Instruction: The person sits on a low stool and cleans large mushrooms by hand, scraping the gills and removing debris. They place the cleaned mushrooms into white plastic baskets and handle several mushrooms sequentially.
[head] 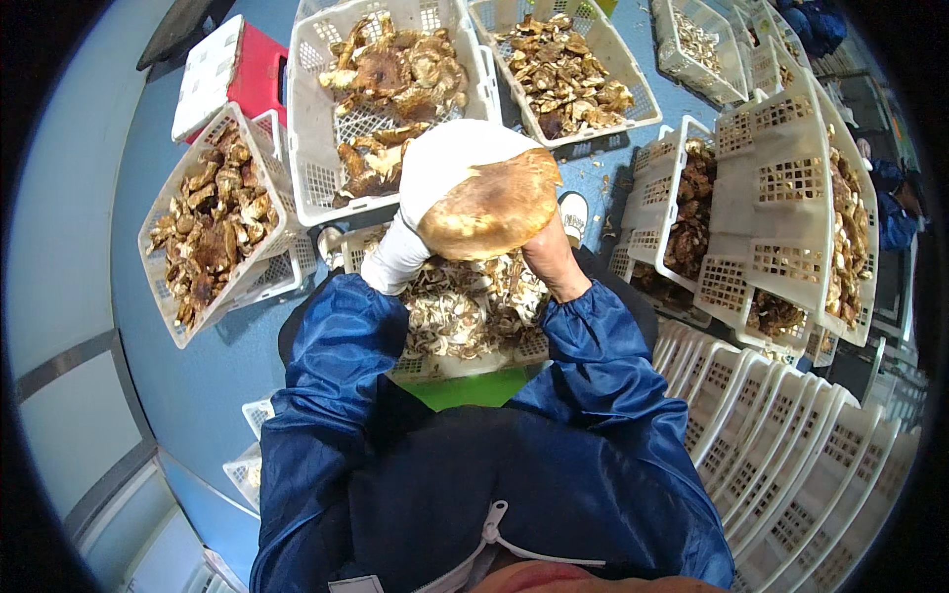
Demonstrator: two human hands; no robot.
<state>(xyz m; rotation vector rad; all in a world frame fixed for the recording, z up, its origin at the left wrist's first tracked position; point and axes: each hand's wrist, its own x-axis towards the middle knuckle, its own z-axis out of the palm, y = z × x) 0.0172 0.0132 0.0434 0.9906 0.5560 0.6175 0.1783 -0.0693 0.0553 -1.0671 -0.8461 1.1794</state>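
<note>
A large brown mushroom cap (493,204) is held up in front of me, over a white plastic crate. My left hand (430,178), in a white glove, grips its left and far side. On the right, my bare right hand (554,256) supports the edge, with its fingers hidden behind or beneath the cap. Below both hands, the crate (463,365) contains many pale and brown mushroom pieces (467,315). Just beyond the cap, a larger white crate (300,148) holds several big mushrooms (400,70).
Crates of brown mushrooms stand at left (278,244) and far right of centre (645,111). Stacked, filled crates (789,178) rise on the right, above nested crates (771,430). A red box with a white lid (256,70) sits on the blue floor (137,244). Other people are partly visible at upper right.
</note>
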